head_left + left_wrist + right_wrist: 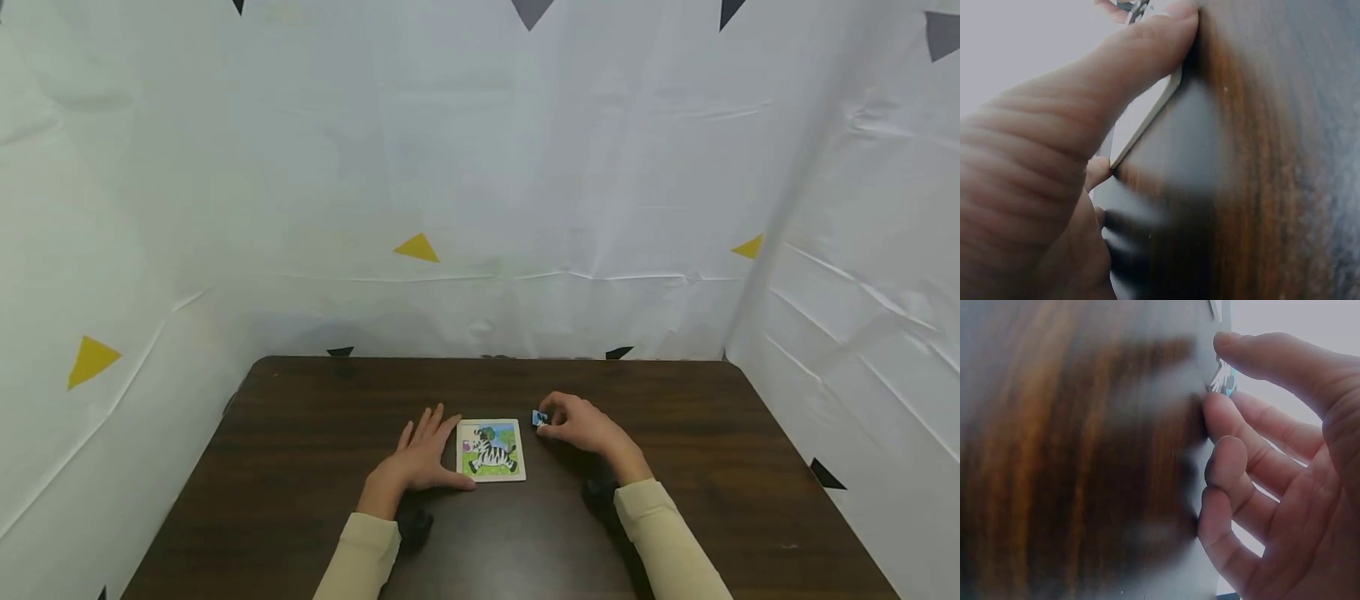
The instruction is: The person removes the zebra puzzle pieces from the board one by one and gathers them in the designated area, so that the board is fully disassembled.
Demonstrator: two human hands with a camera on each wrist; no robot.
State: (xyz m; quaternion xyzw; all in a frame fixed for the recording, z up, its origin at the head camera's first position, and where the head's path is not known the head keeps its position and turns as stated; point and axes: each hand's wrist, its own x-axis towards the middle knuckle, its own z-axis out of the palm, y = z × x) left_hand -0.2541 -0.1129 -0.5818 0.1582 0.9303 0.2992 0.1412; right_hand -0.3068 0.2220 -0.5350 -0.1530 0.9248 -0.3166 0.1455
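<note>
A square zebra puzzle (491, 451) in a pale frame lies flat on the dark wooden table. My left hand (422, 458) rests spread at its left side, the forefinger by the upper left corner and the thumb along the lower edge. In the left wrist view the thumb (1154, 44) overlaps the pale frame (1141, 119). To the right of the puzzle, my right hand (588, 427) pinches a small puzzle piece (538, 418) printed in blue, black and white. The right wrist view shows that piece (1222, 378) between thumb and fingers, with the other fingers curled near the tabletop.
The brown table (300, 467) reaches back to a white hanging sheet (480, 167) with yellow and dark triangles. More of the sheet hangs at both sides. Dark wrist devices (415, 529) sit under the cuffs.
</note>
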